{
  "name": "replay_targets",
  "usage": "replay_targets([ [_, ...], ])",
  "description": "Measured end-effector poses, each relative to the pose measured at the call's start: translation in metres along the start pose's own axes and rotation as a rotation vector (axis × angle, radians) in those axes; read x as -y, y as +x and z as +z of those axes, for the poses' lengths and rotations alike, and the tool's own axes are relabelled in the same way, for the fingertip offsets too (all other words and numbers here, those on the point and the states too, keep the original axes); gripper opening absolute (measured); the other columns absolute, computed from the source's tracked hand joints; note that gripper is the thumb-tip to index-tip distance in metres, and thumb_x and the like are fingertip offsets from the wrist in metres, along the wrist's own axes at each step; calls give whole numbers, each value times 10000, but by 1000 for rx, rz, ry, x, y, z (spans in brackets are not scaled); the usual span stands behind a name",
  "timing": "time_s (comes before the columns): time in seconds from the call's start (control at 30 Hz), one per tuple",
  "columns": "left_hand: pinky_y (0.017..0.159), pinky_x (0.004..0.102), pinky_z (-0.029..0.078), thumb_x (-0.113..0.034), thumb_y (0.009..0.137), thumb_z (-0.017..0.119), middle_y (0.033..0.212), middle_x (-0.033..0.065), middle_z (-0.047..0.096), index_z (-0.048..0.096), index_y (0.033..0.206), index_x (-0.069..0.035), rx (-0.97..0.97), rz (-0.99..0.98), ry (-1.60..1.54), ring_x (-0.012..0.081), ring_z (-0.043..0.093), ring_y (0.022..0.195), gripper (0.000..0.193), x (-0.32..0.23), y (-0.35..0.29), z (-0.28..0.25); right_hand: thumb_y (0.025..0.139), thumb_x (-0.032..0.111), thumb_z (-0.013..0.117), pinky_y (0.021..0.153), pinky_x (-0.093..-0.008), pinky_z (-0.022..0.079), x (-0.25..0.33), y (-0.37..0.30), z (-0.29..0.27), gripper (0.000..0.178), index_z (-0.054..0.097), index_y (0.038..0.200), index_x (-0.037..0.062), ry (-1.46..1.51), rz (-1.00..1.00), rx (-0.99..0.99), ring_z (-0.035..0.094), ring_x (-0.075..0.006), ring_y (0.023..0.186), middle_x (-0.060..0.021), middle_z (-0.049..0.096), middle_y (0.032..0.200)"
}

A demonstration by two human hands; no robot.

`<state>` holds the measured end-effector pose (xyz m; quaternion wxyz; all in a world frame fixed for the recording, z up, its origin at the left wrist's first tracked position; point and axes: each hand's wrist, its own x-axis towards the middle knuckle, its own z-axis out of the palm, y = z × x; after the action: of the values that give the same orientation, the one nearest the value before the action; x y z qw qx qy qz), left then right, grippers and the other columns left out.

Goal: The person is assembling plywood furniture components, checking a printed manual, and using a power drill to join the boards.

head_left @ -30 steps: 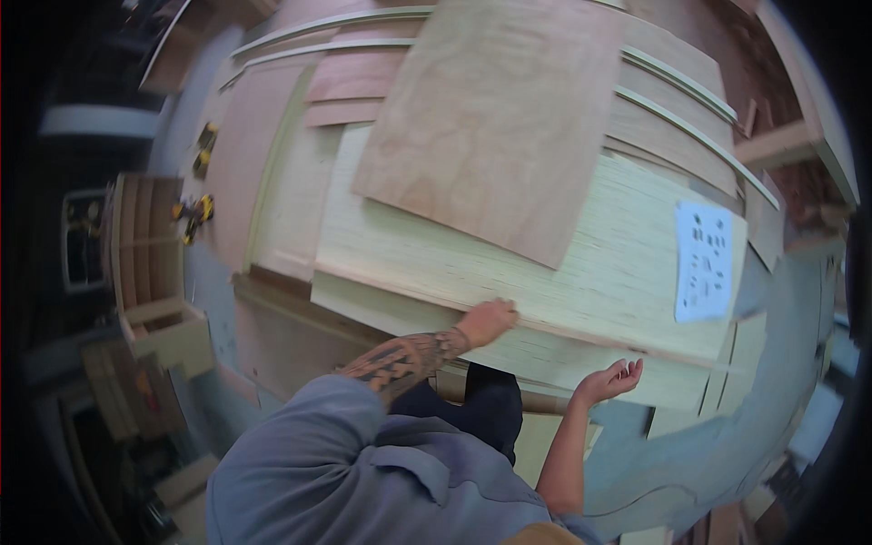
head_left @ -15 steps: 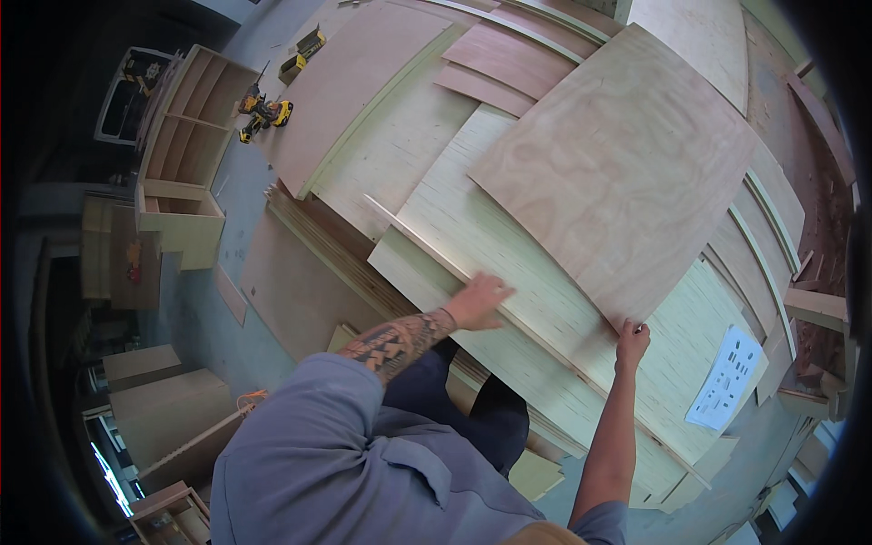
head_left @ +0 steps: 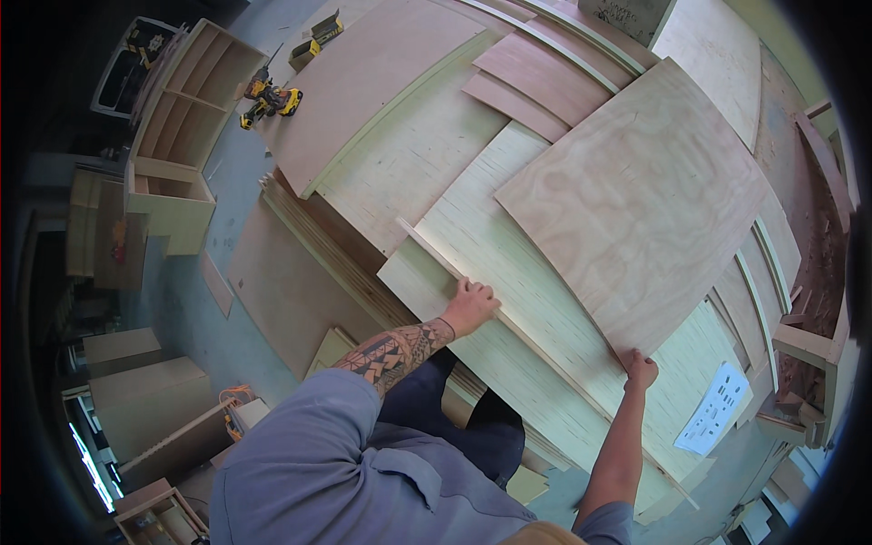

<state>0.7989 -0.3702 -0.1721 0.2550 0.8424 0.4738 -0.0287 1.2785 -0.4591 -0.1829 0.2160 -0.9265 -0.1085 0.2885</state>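
Observation:
A long thin wood strip (head_left: 556,360) lies slantwise across a pale, streaked plywood sheet (head_left: 495,204). My left hand (head_left: 472,307) is closed over the strip toward its far left end, fingers curled across its edge. At the near corner of a large reddish plywood panel (head_left: 636,204), my right hand (head_left: 641,372) is closed, with thumb and fingertips touching that corner. Whether it grips the panel or a small object is hidden. The panel rests on top of the streaked sheet.
A printed paper sheet (head_left: 714,409) lies on the plywood at right. Yellow-and-black cordless drills (head_left: 272,102) rest at the far left, near a wooden shelf unit (head_left: 186,118). More boards (head_left: 545,73) are stacked at the back. Cartons or boxes (head_left: 150,400) stand on the left floor.
My left hand has gone from hovering with spread fingers to closing on the strip. My right hand stays at the panel's corner; a small dark tip seen there earlier no longer shows. The view has shifted slightly.

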Motion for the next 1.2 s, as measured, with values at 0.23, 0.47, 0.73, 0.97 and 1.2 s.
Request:
replay_targets([
  [0.23, 1112, 501, 382, -379, 884, 752, 1291, 203, 583, 565, 1397, -69, -177, -73, -374, 377, 508, 1286, 628, -3, 75, -27, 785, 233, 872, 886, -416, 542, -10, -1, -4, 542, 647, 1154, -95, -158, -50, -110, 701, -329, 984, -228, 720, 1088],
  [0.47, 1149, 495, 379, -314, 863, 775, 1464, 292, 431, 379, 1491, 41, -333, -374, -299, 448, 393, 1386, 823, 88, 200, -77, 742, 187, 868, 921, -413, 547, 8, -3, 12, 560, 647, 1192, -63, -153, -81, -93, 699, -345, 1047, -234, 712, 1143],
  [0.73, 1065, 481, 455, -241, 822, 806, 1256, 251, 587, 547, 1306, 12, -192, -299, -238, 406, 535, 1237, 605, 106, 168, -104, 727, 177, 882, 934, -408, 549, 4, -27, -1, 596, 639, 1208, -76, -265, 19, -64, 701, -349, 1054, -233, 711, 1154],
  [0.97, 897, 405, 548, -139, 807, 805, 1038, 150, 727, 652, 1146, -16, -52, -350, -476, 301, 690, 998, 392, 183, 81, -121, 718, 202, 903, 900, -417, 545, -15, -106, 15, 605, 617, 1170, -79, -258, -173, -54, 694, -346, 1005, -235, 703, 1091],
  [1.2, 985, 421, 522, -120, 827, 774, 1252, 208, 661, 644, 1218, -46, -28, -514, -377, 357, 652, 1136, 418, 235, 4, -83, 731, 172, 909, 881, -400, 539, -3, -179, 44, 586, 567, 1157, -38, -171, -136, 97, 686, -303, 958, -192, 695, 1026],
])
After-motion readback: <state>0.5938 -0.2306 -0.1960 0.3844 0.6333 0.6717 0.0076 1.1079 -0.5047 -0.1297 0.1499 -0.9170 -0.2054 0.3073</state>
